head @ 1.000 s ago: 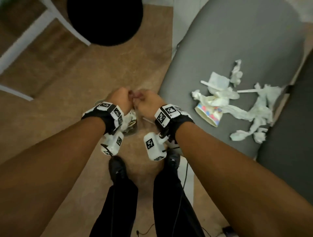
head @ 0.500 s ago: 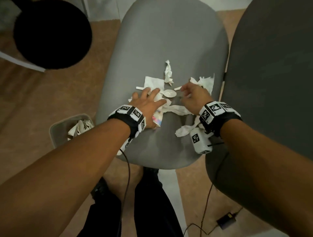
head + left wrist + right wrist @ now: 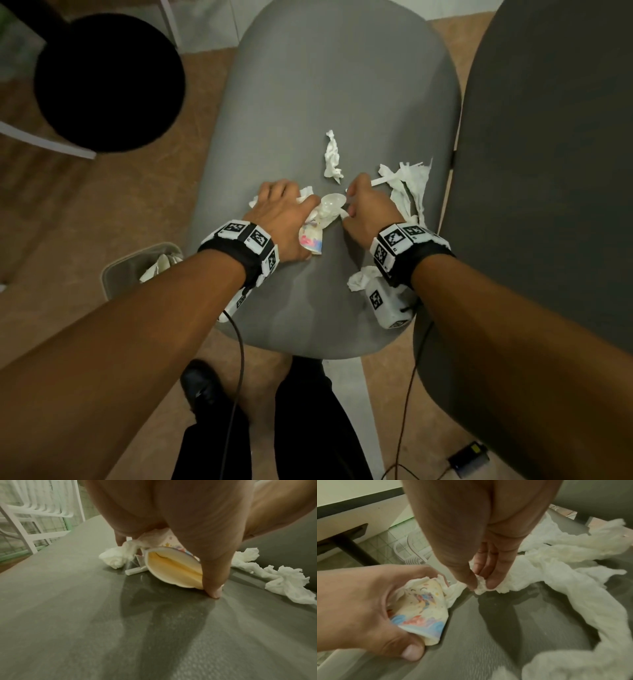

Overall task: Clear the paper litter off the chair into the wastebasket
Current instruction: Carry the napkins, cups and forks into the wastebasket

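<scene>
Left hand [image 3: 284,219] grips the paper cup [image 3: 423,609] lying sideways, mouth toward us; right hand [image 3: 481,566], seen only by the right wrist view, pinches tissue [image 3: 489,586].

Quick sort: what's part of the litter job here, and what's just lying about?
Job: paper cup in left hand; tissue strip pinched by right hand; twisted tissue; wastebasket; chair.
Lying about: black stool; adapter.

Head view steeply downward, wrist views close (low, facing inward), sharing chair [image 3: 308,85] seat

crumpled tissues [image 3: 409,192], squashed cup [image 3: 311,240] on chair [image 3: 325,85].
</scene>
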Motion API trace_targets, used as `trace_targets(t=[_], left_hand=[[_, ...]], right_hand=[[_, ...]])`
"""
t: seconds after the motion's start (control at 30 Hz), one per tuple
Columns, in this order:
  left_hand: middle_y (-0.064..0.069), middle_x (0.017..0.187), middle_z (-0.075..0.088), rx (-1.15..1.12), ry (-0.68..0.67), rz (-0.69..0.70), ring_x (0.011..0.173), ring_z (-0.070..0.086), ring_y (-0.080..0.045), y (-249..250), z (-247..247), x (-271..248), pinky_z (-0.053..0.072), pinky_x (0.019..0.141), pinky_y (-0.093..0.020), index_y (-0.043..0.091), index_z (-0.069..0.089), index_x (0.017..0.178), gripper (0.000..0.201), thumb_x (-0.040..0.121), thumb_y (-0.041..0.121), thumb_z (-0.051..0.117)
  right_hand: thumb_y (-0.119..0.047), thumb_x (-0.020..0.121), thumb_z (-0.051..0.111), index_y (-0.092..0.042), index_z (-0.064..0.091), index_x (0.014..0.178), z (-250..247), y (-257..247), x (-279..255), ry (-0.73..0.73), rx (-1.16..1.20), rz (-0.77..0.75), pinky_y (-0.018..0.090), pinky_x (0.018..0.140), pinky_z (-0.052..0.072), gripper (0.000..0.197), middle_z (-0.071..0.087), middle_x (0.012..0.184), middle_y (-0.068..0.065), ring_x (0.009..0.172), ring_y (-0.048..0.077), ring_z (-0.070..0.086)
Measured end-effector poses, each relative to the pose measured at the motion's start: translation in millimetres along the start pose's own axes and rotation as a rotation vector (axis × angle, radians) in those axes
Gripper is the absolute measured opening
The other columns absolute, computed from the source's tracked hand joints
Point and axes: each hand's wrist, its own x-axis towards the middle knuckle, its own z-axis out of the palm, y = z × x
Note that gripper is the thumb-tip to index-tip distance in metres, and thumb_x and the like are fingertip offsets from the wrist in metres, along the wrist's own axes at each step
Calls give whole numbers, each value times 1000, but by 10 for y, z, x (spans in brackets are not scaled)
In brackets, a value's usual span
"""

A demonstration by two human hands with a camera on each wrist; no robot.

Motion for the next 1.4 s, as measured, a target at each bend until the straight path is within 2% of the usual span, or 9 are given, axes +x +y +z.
trace_targets(t=[0.17, 0.27, 0.33, 0.5, 0.77, 0.87, 1.03, 1.23, 1.4], left_hand=[[-11, 118, 37, -225, -22, -41, 100, 53, -35, 21, -38, 72, 54, 83, -47, 25, 44, 128, 80, 63, 52, 81], [-10, 118, 36, -337, 4, -58, 90, 57, -35, 36, -4, 49, 56, 79, -46, 25, 44, 125, 78, 63, 52, 83], [-8, 118, 35, -377, 23, -75, 90, 57, -33, 29, -5, 33, 56, 80, -46, 26, 45, 127, 78, 63, 53, 82], [-10, 121, 37, -474, 124, -154, 89, 60, -34, -76, -78, -50, 54, 84, -39, 25, 47, 131, 78, 65, 44, 82], [-3, 126, 36, -600, 292, -281, 92, 60, -25, -231, -262, -250, 46, 84, -24, 28, 44, 136, 86, 61, 35, 87], [-1, 123, 35, -660, 336, -318, 97, 58, -24, -362, -270, -412, 50, 89, -29, 30, 45, 133, 85, 59, 33, 87], [2, 122, 34, -757, 406, -439, 93, 53, -14, -762, -146, -959, 44, 91, -22, 30, 44, 136, 91, 58, 33, 91], [0, 126, 38, -795, 380, -674, 93, 52, -16, -1444, 404, -1926, 39, 81, -21, 27, 40, 139, 92, 61, 38, 89], [-10, 138, 43, -903, 326, -822, 114, 56, -28, -2020, 1257, -2466, 51, 95, -39, 26, 25, 137, 108, 51, 45, 88]], right_hand=[[2, 82, 58, -22, 36, 141, -152, -86, 219, 79, -75, -111, 47, 86, 55, 67, 45, 126, 12, 94, 32, 61], [8, 80, 57, -34, 27, 151, -233, -156, 349, -5, -241, -216, 45, 88, 56, 88, 30, 145, 15, 97, 37, 62], [4, 82, 60, -32, 34, 150, -270, -174, 469, -95, -371, -251, 46, 93, 53, 81, 25, 150, 17, 104, 41, 62], [0, 89, 57, -11, 68, 119, -385, -273, 633, -28, -492, -284, 39, 89, 49, 33, 60, 118, 17, 106, 39, 62], [-9, 82, 59, -21, 74, 88, -507, -358, 390, 164, 216, 4, 23, 62, 50, 20, 71, 77, 3, 74, 26, 71], [-16, 76, 62, -29, 68, 76, -430, -600, 273, 134, 375, 46, 29, 70, 60, 15, 75, 74, -1, 72, 18, 74], [-2, 75, 70, -22, 68, 76, 24, -1254, 74, 37, 702, 62, 47, 82, 61, 20, 70, 68, 2, 70, 24, 74], [2, 80, 71, -14, 68, 83, 1159, -2201, -259, -199, 774, 62, 53, 85, 59, 16, 68, 71, 7, 71, 26, 71], [3, 79, 70, -21, 63, 82, 2240, -2705, -462, -305, 663, 53, 54, 82, 59, 25, 68, 80, 10, 76, 31, 69]])
